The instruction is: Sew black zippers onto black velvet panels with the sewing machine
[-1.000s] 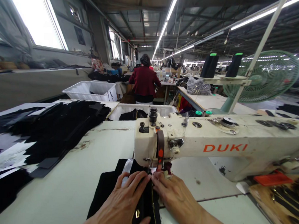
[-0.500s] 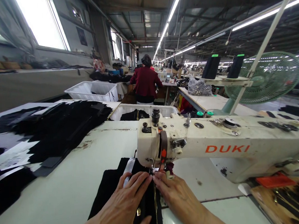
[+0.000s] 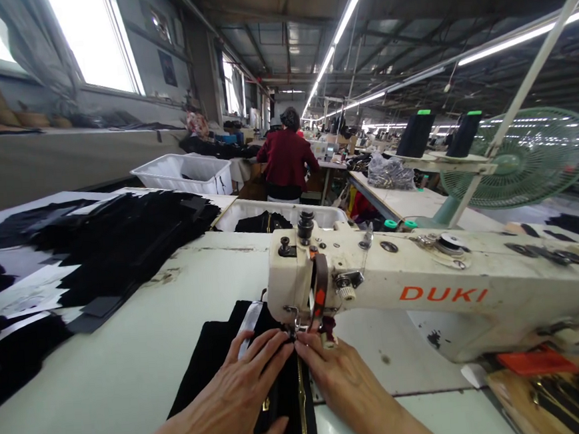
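A black fabric piece (image 3: 201, 368) with a gold-toothed zipper (image 3: 301, 396) lies under the needle area (image 3: 292, 330) of a white sewing machine (image 3: 374, 274). My left hand (image 3: 237, 388) rests flat on the cloth, fingers stretched toward the presser foot and thumb apart. A pale strip (image 3: 250, 319) shows beside its fingertips. At the zipper's right, my right hand (image 3: 339, 370) has thumb and forefinger close together on the cloth's edge by the foot. Its other fingers are partly hidden. A small gold zipper pull (image 3: 265, 404) shows beside my left palm.
Stacked black fabric pieces (image 3: 135, 239) cover the table's left. Behind the machine stand a white bin (image 3: 229, 212), thread cones (image 3: 416, 133) and a green fan (image 3: 520, 159). A person in a dark red top (image 3: 289, 157) sits farther back. A box of zippers (image 3: 514, 393) stands at right.
The view has shifted slightly. Both hands keep nearly the same place by the presser foot, and the black cloth looks little changed; more of the zipper's gold teeth shows.
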The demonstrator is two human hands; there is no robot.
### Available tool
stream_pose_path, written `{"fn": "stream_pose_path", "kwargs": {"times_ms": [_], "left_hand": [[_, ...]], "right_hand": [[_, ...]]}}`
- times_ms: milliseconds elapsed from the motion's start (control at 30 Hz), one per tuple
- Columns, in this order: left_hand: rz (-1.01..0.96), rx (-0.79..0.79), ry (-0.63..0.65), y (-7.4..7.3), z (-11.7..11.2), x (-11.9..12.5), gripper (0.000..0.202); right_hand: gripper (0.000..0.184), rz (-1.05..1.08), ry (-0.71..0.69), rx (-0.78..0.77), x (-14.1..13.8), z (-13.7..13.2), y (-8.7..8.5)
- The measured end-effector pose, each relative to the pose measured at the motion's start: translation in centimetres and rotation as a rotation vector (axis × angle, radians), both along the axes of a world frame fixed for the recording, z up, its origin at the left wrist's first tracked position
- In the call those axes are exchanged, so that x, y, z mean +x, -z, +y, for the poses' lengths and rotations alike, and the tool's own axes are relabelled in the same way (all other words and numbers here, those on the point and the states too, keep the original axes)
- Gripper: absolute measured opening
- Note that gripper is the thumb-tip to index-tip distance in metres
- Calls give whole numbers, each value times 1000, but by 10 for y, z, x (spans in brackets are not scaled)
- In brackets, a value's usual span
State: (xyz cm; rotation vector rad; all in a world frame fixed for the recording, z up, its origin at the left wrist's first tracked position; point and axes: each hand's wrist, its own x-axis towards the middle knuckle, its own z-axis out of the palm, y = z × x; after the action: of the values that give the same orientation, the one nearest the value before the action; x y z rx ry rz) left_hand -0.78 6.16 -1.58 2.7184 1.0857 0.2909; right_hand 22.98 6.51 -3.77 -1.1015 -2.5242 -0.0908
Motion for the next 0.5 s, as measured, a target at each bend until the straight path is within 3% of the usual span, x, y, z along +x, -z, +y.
{"fn": "stream_pose_path", "kwargs": {"times_ms": [133, 267, 400, 500], "left_hand": [[26, 23, 27, -10, -9, -1, 71], [22, 76, 57, -10, -55, -6, 75], [-54, 227, 86, 6, -102, -12, 76], [-191, 230, 22, 10, -109, -17, 55]], "right_hand": [[55, 64, 21, -66, -1, -10, -11], [58, 156, 79, -127, 2, -56, -20], [72, 147, -5, -198, 4, -115, -9], [75, 112, -39, -162, -1, -135, 2]]}}
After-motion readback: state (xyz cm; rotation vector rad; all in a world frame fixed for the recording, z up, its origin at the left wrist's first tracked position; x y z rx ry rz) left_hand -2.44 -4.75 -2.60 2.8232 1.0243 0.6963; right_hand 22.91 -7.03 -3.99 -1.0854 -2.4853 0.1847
